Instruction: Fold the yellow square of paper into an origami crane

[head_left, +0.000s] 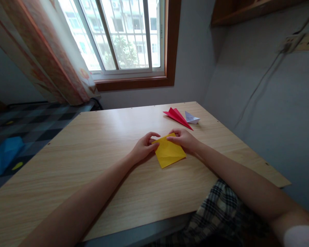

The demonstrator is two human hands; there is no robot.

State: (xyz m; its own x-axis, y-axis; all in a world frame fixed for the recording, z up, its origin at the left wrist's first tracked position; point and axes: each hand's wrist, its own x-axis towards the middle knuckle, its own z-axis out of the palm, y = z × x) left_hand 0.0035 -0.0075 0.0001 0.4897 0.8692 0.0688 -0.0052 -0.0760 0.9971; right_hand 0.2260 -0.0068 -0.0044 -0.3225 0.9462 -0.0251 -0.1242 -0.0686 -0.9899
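A yellow sheet of folding paper (169, 152), roughly square with faint creases, is held between both hands just over the wooden table. My left hand (146, 145) pinches its upper left corner, thumb on the near face and fingers behind. At the upper right corner my right hand (183, 139) grips the paper the same way, thumb on top. The fingertips behind the sheet are partly hidden. Beyond the hands lie a red paper plane (177, 116) and, touching or close to its right side, a small white paper boat (192, 118).
The light wooden table (105, 137) reaches to the window wall. A checked bed (38, 120) stands at the left, with a blue item (7, 152) on it. A power cord (260, 82) hangs from a wall socket (292, 43) on the right.
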